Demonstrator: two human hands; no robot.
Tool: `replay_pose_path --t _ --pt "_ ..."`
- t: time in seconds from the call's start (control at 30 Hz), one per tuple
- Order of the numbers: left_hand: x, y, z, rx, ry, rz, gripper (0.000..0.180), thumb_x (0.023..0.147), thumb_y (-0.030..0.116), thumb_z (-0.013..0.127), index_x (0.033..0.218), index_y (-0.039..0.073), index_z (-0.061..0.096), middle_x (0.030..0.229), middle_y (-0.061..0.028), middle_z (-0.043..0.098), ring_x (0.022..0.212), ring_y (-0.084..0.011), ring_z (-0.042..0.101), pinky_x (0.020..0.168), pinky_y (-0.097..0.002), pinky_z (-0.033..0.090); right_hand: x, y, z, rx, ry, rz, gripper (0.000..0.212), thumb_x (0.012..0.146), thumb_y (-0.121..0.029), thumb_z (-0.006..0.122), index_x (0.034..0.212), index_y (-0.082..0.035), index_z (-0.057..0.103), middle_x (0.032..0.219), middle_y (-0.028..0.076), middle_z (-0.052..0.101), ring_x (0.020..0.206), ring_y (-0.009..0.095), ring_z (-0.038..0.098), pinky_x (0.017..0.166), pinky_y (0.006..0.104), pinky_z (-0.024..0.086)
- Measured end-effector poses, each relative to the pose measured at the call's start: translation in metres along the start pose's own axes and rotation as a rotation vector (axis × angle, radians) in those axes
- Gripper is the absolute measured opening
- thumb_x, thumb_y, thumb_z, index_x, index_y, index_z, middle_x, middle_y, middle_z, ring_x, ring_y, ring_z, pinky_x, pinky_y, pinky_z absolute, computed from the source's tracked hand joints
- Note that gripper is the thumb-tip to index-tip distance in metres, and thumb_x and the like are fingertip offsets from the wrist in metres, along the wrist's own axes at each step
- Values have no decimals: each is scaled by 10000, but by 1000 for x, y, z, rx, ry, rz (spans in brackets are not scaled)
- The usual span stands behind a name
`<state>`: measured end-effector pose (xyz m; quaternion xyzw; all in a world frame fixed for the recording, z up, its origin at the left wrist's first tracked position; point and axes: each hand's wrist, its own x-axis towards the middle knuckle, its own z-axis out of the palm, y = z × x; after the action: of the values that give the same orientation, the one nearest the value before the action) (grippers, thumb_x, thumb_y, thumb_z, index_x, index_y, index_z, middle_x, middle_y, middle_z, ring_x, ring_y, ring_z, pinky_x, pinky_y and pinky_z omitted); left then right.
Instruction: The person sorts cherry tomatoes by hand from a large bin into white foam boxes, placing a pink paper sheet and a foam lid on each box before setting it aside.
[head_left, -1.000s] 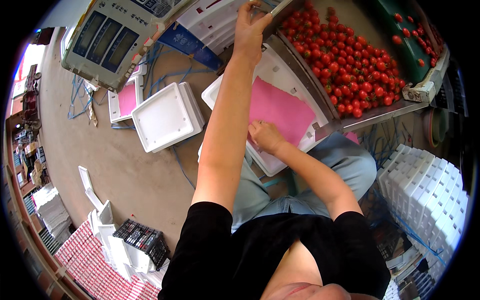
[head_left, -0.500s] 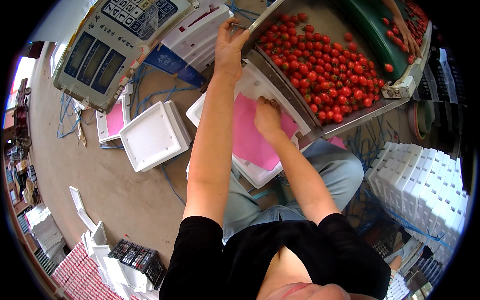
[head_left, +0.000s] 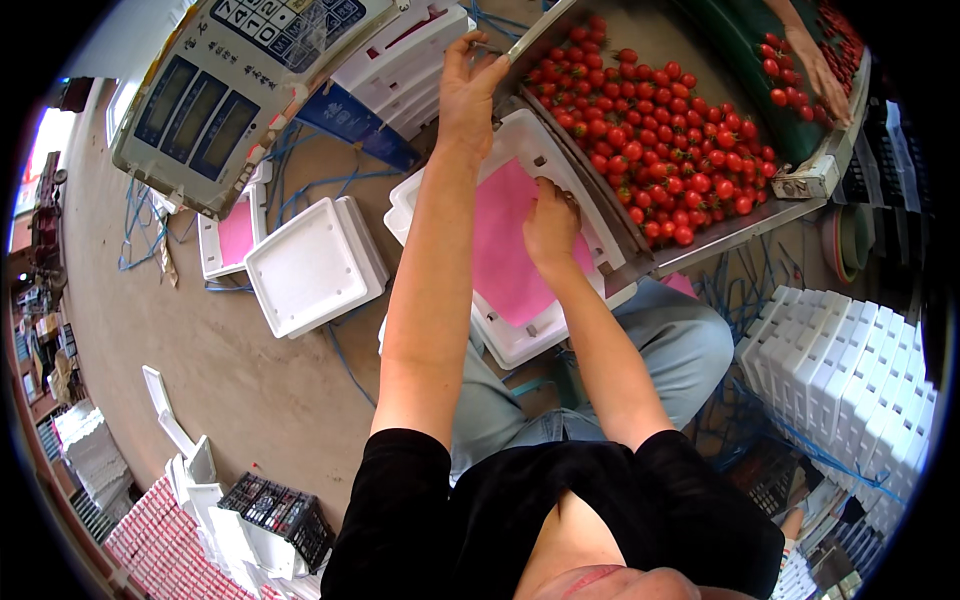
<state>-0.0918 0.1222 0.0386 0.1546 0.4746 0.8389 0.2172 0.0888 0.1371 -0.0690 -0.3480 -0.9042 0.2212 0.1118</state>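
Below the metal sorting tray (head_left: 740,228) a white plastic crate (head_left: 520,352) lies tilted, lined with a pink paper sheet (head_left: 510,265). My right hand (head_left: 552,228) is closed with curled fingers at the sheet's upper right edge; its fingertips are partly hidden. My left hand (head_left: 468,105) reaches up to the tray's left corner, thumb and fingers closed about a thin metal piece (head_left: 488,47) there. Many small red tomatoes (head_left: 665,140), some with green stems, lie in the tray, behind the board (head_left: 590,180) along its near side.
A scale (head_left: 215,100) with a keypad stands at upper left. White crates (head_left: 310,265) lie on the floor below it, and a tall stack of white crates (head_left: 835,360) stands at right. Another person's hand (head_left: 820,80) is at far upper right. Blue straps (head_left: 350,370) trail over the floor.
My right hand has moved slightly, and the pink sheet has shifted and turned in the crate, its top corner now higher. My left hand keeps its place at the tray corner. The other person's hand has shifted.
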Motion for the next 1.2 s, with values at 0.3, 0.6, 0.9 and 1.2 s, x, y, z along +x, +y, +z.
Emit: replay_pose_path --t 0.3,0.6,0.9,1.2 --pt "0 0 5 -8 26 -14 411 918 -5 649 1283 144 531 1285 12 539 1168 -127 526 1054 -316 394 -6 0 -13 -211 18 -59 570 825 -78 614 1380 -61 488 1335 161 525 1265 383 469 1067 546 364" --pt "5 -2 0 -3 72 8 267 948 23 642 1204 81 598 1220 -17 603 1111 -121 560 999 -279 446 -62 4 9 -140 -186 -218 737 918 -420 614 1499 -41 368 1609 201 201 1488 459 121 1189 660 86" --pt "11 -5 -25 222 464 125 145 876 42 744 954 -71 699 854 -105 718 730 -134 684 680 -249 585 -70 -8 1 -46 -284 -228 694 917 -346 629 1489 -39 382 1601 212 195 1465 489 164 1182 632 156" --pt "0 -3 -97 974 262 -84 178 862 135 718 960 -6 763 823 -113 757 708 -158 715 698 -287 553 -25 17 -195 103 -31 -607 373 774 -95 719 1130 -28 633 1261 161 584 1236 364 525 1049 473 432"
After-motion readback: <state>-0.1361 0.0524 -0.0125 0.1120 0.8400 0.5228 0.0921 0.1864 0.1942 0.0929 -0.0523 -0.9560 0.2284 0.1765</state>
